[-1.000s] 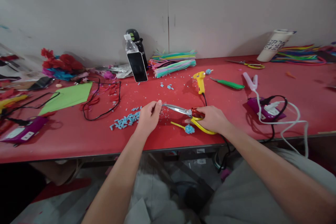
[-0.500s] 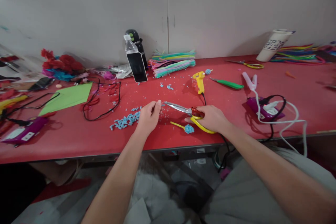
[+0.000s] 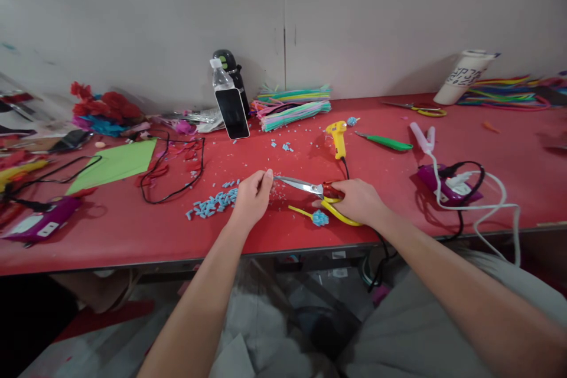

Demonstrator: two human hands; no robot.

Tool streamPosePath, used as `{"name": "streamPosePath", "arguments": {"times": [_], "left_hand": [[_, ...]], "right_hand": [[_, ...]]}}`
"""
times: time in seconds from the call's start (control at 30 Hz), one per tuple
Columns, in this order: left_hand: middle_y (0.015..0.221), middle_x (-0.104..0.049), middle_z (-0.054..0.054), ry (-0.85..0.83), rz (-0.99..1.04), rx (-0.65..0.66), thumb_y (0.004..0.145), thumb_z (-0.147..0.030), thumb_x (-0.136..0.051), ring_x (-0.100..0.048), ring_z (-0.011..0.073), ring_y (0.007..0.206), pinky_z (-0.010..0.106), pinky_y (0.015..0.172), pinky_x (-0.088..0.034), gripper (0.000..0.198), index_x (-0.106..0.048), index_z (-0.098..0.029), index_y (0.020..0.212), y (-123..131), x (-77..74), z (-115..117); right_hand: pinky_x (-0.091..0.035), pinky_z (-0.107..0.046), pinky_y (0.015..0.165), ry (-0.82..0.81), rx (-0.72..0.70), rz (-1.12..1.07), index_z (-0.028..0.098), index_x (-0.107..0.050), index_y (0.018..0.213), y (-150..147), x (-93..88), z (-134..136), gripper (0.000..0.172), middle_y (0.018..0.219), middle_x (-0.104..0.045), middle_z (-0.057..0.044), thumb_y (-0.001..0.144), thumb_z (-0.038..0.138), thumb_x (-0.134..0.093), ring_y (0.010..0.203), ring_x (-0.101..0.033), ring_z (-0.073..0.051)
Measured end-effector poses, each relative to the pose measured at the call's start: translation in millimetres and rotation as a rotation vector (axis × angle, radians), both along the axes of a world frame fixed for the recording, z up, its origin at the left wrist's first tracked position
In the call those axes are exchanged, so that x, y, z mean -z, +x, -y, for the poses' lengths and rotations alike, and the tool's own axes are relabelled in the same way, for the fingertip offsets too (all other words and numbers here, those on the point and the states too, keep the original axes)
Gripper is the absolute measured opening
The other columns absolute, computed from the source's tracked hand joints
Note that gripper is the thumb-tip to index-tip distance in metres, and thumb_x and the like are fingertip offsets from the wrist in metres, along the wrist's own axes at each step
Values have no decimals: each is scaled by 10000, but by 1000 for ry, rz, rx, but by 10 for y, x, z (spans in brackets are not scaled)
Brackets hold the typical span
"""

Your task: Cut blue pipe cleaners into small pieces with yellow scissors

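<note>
My right hand (image 3: 357, 201) grips scissors (image 3: 305, 186) by their yellow and red handles. The blades look closed or nearly so, their tip right at the fingertips of my left hand (image 3: 253, 196). That hand is closed in a pinch on a blue pipe cleaner, mostly hidden by the fingers. Left of it lies a pile of short blue pipe-cleaner pieces (image 3: 212, 205). Below the scissors rests a small blue fuzzy flower head (image 3: 319, 218) on a yellow stem (image 3: 300, 210).
Behind stand a phone (image 3: 233, 113), bottles (image 3: 221, 75) and bundled pipe cleaners (image 3: 295, 107). A yellow glue gun (image 3: 338, 137), green-handled tool (image 3: 387, 142), second scissors (image 3: 419, 108) and purple power strip (image 3: 449, 186) with cords lie right. Green paper (image 3: 113, 165) and a black cord (image 3: 142, 189) lie left.
The scissor blades have come closer together, and their tip now sits nearer my left fingertips. Both hands have otherwise hardly moved.
</note>
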State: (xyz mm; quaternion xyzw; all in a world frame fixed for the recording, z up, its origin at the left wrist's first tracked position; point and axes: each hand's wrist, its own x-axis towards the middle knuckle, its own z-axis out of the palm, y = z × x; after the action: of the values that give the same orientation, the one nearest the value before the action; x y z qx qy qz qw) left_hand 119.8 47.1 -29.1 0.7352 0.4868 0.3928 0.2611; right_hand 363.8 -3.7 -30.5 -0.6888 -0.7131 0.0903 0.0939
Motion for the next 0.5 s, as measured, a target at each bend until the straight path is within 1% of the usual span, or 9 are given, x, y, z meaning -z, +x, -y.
{"name": "streamPosePath", "arguments": {"times": [0.17, 0.33, 0.5], "left_hand": [[572, -493, -12, 10, -4, -8, 928, -444, -372, -467, 100, 552, 227, 555, -348, 404, -476, -171, 648, -1, -6, -5], [617, -543, 0, 44, 7, -17, 920, -457, -391, -496, 110, 585, 224, 576, -370, 385, -524, -169, 700, -16, 4, -13], [624, -539, -2, 74, -15, -14, 916, -446, -408, -499, 113, 598, 224, 585, -369, 361, -552, -167, 738, -39, 25, -32]], "right_hand": [[-269, -246, 501, 29, 14, -16, 232, -565, 622, 23, 22, -1, 513, 655, -621, -25, 702, 733, -488, 613, -564, -165], [-261, -239, 488, 24, 1, -50, 224, -527, 589, 45, 27, 0, 510, 598, -577, -10, 677, 726, -521, 543, -511, -138], [-255, -240, 488, 18, -8, -48, 224, -516, 585, 40, 10, 1, 503, 592, -574, -6, 678, 718, -526, 532, -495, -134]]}}
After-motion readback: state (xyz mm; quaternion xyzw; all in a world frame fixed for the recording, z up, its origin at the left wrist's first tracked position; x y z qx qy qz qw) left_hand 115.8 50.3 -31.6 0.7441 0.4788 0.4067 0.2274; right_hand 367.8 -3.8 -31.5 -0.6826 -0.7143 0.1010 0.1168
